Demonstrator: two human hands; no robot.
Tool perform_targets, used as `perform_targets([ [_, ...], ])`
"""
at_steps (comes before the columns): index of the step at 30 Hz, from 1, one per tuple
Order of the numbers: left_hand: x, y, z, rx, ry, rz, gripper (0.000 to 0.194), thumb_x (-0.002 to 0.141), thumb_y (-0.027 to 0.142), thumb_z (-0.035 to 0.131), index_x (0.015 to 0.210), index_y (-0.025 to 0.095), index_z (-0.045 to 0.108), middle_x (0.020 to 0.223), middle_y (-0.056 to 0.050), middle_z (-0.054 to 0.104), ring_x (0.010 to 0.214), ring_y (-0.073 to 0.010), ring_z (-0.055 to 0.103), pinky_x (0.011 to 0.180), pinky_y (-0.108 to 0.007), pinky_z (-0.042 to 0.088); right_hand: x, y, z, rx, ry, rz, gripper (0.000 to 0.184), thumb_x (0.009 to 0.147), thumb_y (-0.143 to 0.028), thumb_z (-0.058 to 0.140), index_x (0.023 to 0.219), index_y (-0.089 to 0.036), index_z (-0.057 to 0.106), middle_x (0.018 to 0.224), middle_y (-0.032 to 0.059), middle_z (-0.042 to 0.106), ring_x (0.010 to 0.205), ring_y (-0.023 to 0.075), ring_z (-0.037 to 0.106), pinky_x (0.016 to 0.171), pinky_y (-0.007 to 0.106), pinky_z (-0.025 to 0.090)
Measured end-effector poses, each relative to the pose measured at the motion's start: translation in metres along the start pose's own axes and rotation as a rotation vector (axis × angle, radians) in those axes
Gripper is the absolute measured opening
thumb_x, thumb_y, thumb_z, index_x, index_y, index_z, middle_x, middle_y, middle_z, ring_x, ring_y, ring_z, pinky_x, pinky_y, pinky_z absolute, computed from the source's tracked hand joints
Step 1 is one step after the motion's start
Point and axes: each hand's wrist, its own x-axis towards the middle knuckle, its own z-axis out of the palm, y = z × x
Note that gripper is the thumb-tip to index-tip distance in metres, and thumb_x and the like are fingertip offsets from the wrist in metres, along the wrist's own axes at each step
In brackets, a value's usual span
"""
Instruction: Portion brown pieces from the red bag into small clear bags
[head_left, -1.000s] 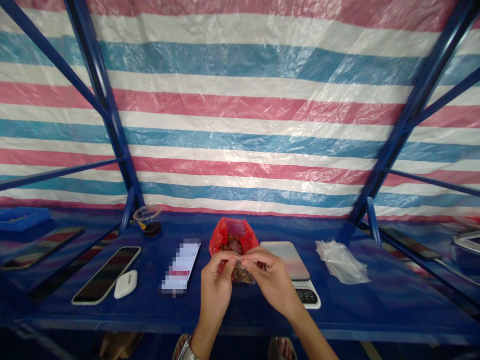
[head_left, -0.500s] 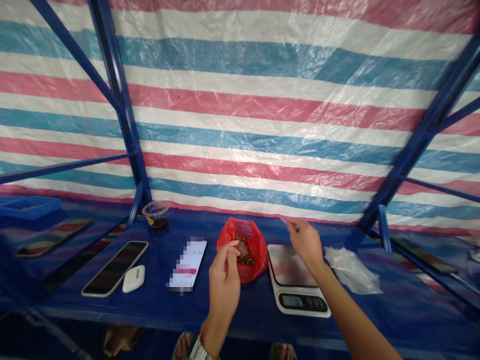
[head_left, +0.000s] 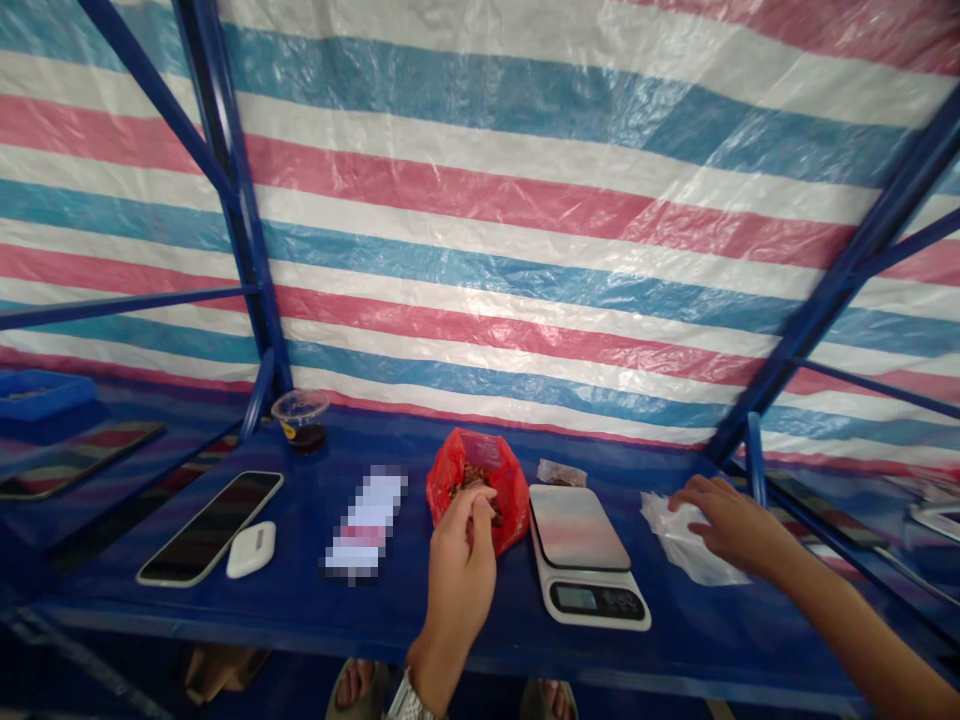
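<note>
1. Left hand: fingers bunched at the mouth of the red bag, reaching in over the brown pieces. Whether they grip a piece is hidden.
2. Right hand: fingers spread open, resting on clear plastic at the table's right; nothing is held.
3. Digital scale: between the hands, its pan bare. A small packet lies just behind it.
4. Left of the red bag: a blurred item, earbud case, phone, and farther back a cup of dark liquid.
5. Everything stands on a blue table before a striped tarp.
</note>
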Motion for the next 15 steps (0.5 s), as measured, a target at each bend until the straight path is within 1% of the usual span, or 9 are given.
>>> perform_targets([
  [3, -0.008, 0.005, 0.008, 0.007, -0.069, 0.023, 0.029, 0.103, 0.034, 0.048, 0.103, 0.022, 0.074, 0.097, -0.007, 0.075, 0.093, -0.0218, 0.07, 0.085, -0.03, 0.051, -0.006, -0.008, -0.005, -0.049, -0.104, -0.051, 0.026, 0.083, -0.012, 0.054, 0.084, -0.026, 0.076, 0.095, 0.0088, 0.071, 0.092, 0.0265, 0.067, 0.076, 0.036, 0.05],
  [5, -0.016, 0.009, 0.013, 0.009, -0.16, 0.051, 0.028, 0.103, 0.03, 0.048, 0.102, 0.024, 0.074, 0.099, -0.007, 0.075, 0.096, -0.022, 0.069, 0.086, -0.031, 0.05, -0.006, -0.02, -0.016, -0.077, -0.042, -0.035, 0.029, 0.083, -0.01, 0.049, 0.083, -0.024, 0.074, 0.096, 0.0104, 0.069, 0.092, 0.0279, 0.065, 0.076, 0.038, 0.05],
  [7, -0.023, 0.012, 0.019, 0.012, -0.239, 0.075, 0.025, 0.102, 0.029, 0.05, 0.103, 0.024, 0.075, 0.099, -0.007, 0.074, 0.097, -0.0225, 0.068, 0.088, -0.032, 0.05, -0.006, -0.041, -0.034, -0.015, 0.021, -0.049, 0.029, 0.081, -0.009, 0.049, 0.084, -0.024, 0.073, 0.098, 0.0114, 0.069, 0.092, 0.0283, 0.063, 0.079, 0.04, 0.05],
  [9, -0.03, 0.014, 0.026, -0.019, -0.273, 0.049, 0.021, 0.097, 0.03, 0.06, 0.113, 0.025, 0.073, 0.109, -0.008, 0.073, 0.104, -0.0242, 0.066, 0.095, -0.036, 0.05, -0.009, -0.074, -0.054, 0.19, 0.05, -0.079, 0.023, 0.087, -0.017, 0.052, 0.089, -0.026, 0.073, 0.103, 0.0118, 0.069, 0.094, 0.0277, 0.064, 0.085, 0.04, 0.052],
  [10, -0.033, 0.014, 0.03, -0.055, -0.282, 0.009, 0.03, 0.091, 0.031, 0.068, 0.121, 0.025, 0.071, 0.118, -0.01, 0.072, 0.111, -0.0258, 0.065, 0.099, -0.038, 0.049, -0.011, -0.095, -0.064, 0.319, 0.035, -0.11, 0.021, 0.091, -0.024, 0.053, 0.092, -0.027, 0.073, 0.107, 0.0113, 0.068, 0.097, 0.0276, 0.065, 0.087, 0.039, 0.052],
  [11, -0.035, 0.015, 0.033, -0.109, -0.299, -0.043, 0.045, 0.084, 0.031, 0.077, 0.128, 0.025, 0.067, 0.127, -0.011, 0.069, 0.117, -0.0276, 0.063, 0.104, -0.041, 0.048, -0.014, -0.118, -0.074, 0.442, -0.009, -0.155, 0.019, 0.094, -0.028, 0.053, 0.092, -0.028, 0.072, 0.107, 0.0106, 0.068, 0.098, 0.0271, 0.065, 0.086, 0.038, 0.054],
  [13, -0.036, 0.015, 0.037, -0.269, -0.367, -0.154, 0.07, 0.072, 0.03, 0.088, 0.137, 0.023, 0.062, 0.137, -0.014, 0.065, 0.125, -0.0309, 0.061, 0.109, -0.044, 0.047, -0.018, -0.163, -0.087, 0.635, -0.1, -0.232, 0.019, 0.096, -0.025, 0.051, 0.091, -0.029, 0.069, 0.106, 0.0087, 0.068, 0.097, 0.0252, 0.066, 0.082, 0.035, 0.055],
  [14, -0.035, 0.015, 0.038, -0.363, -0.416, -0.2, 0.072, 0.069, 0.03, 0.09, 0.135, 0.021, 0.062, 0.135, -0.015, 0.067, 0.124, -0.0317, 0.062, 0.109, -0.045, 0.047, -0.02, -0.182, -0.092, 0.709, -0.13, -0.266, 0.02, 0.095, -0.02, 0.049, 0.09, -0.028, 0.067, 0.105, 0.0078, 0.068, 0.097, 0.0244, 0.066, 0.082, 0.034, 0.055],
  [15, -0.033, 0.015, 0.038, -0.451, -0.461, -0.238, 0.067, 0.069, 0.031, 0.09, 0.13, 0.02, 0.065, 0.13, -0.015, 0.07, 0.121, -0.0316, 0.065, 0.107, -0.044, 0.049, -0.02, -0.198, -0.094, 0.771, -0.146, -0.276, 0.021, 0.092, -0.015, 0.048, 0.089, -0.028, 0.065, 0.104, 0.0068, 0.068, 0.096, 0.0234, 0.066, 0.081, 0.033, 0.055],
])
